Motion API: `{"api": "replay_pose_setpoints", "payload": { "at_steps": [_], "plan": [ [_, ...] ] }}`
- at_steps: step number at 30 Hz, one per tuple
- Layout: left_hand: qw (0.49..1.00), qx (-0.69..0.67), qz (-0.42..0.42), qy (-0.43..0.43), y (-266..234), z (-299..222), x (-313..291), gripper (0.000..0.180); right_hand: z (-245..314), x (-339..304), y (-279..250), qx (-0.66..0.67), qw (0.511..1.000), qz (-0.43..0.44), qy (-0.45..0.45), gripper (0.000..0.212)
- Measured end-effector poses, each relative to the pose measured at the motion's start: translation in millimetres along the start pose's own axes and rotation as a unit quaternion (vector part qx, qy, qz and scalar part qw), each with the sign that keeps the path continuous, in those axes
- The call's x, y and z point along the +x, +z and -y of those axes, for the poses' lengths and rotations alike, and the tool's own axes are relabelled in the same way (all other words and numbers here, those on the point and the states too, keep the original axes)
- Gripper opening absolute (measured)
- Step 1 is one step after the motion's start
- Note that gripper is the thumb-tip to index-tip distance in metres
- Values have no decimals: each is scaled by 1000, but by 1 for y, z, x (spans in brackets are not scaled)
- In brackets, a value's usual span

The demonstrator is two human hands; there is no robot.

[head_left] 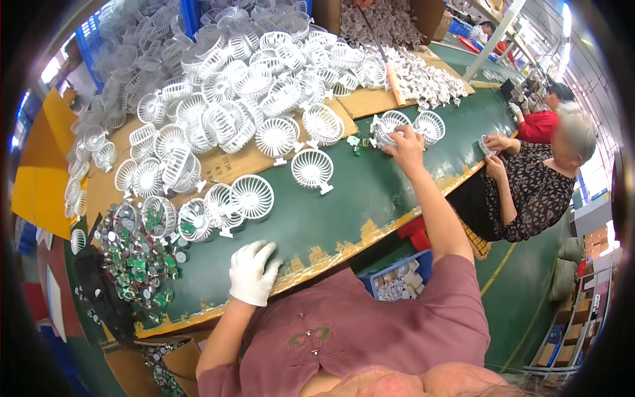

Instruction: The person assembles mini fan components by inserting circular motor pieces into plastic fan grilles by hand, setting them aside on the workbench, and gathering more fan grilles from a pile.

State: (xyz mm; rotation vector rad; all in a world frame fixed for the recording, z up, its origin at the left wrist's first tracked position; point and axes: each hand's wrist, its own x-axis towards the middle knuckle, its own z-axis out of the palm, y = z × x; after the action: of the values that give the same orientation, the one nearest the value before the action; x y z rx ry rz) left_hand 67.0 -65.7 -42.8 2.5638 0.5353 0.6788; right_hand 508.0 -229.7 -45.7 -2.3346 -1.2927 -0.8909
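R hand (405, 147) on white fan housing (395, 120), right of housing heap (255, 83), can't tell if gripping; gloved L hand (253, 272) empty, fingers apart, nearside of heap. Prob. early: few set out, most still piled.

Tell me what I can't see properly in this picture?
All in the head view:
- Part of the white fan cage: covered by the right hand.
- The left hand's palm: hidden behind its gloved back.
- The blue bin's nearest side: blocked by the person's shirt.
- The cardboard box's top: cut off by the upper edge.
- Single circuit pieces: too small and jumbled.
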Motion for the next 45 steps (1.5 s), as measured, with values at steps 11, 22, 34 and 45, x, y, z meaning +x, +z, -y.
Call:
{"api": "replay_pose_setpoints", "payload": {
  "at_steps": [11, 22, 34, 45],
  "plan": [
    [999, -29, 8, -16, -2, 2, 0, 30, 9, 58, 54, -155, 980, 2, 123, 51],
    [991, -113, -73, 10, -19, 3, -9, 22, 283, -6, -55, 376, 897, 100, -209, 31],
    [978, 137, -132, -87, -85, 78, 33, 21, 263, -39, -54, 274, 935, 84, -210, 18],
    [914, 369, 134, -105, -75, 107, 91, 14, 256, -89, -77, 275, 935, 94, -204, 18]
  ]
}}
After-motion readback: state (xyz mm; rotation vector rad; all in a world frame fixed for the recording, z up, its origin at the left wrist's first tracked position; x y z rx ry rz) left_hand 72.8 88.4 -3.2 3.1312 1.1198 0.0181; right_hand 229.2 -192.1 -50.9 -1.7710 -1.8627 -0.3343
